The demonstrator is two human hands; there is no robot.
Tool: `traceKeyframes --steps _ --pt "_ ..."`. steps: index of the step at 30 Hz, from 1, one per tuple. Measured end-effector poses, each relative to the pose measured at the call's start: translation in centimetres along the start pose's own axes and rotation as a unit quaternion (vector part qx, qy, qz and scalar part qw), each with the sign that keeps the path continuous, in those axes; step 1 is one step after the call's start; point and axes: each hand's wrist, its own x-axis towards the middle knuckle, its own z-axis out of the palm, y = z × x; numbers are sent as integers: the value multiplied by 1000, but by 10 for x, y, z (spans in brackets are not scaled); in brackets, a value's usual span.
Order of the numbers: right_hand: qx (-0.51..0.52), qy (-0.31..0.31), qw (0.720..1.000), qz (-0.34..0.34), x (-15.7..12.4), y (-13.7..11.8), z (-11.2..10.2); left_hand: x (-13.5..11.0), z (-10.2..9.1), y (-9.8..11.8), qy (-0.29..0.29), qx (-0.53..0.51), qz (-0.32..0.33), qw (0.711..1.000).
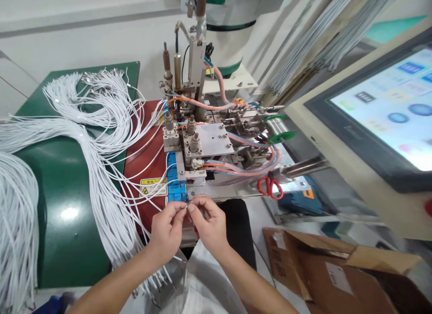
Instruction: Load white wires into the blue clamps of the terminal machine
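My left hand (pixel 167 228) and my right hand (pixel 209 224) meet fingertip to fingertip just in front of a small machine (pixel 202 143), beside its blue slotted block (pixel 175 183). Both pinch the end of a thin white wire (pixel 158 179) with a small metal tip between them. The wire runs back left into a big bundle of white wires (pixel 101 170) spread over the green table (pixel 64 215). A red plate (pixel 145 161) with a yellow warning label (pixel 153 186) lies under the wires next to the machine.
A touch screen panel (pixel 388 107) stands at the right. Red-handled scissors (pixel 270 186) lie by a metal rod on the machine's right side. An open cardboard box (pixel 337 269) sits at the lower right. More white wires (pixel 16 228) hang at the far left.
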Motion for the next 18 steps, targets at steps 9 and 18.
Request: traceKeyframes --steps 9,18 --pt "-128 -126 973 -143 18 -17 -26 5 -11 1 -77 49 18 996" --pt "-177 -125 966 -145 14 -23 -22 7 -19 8 -98 82 15 992"
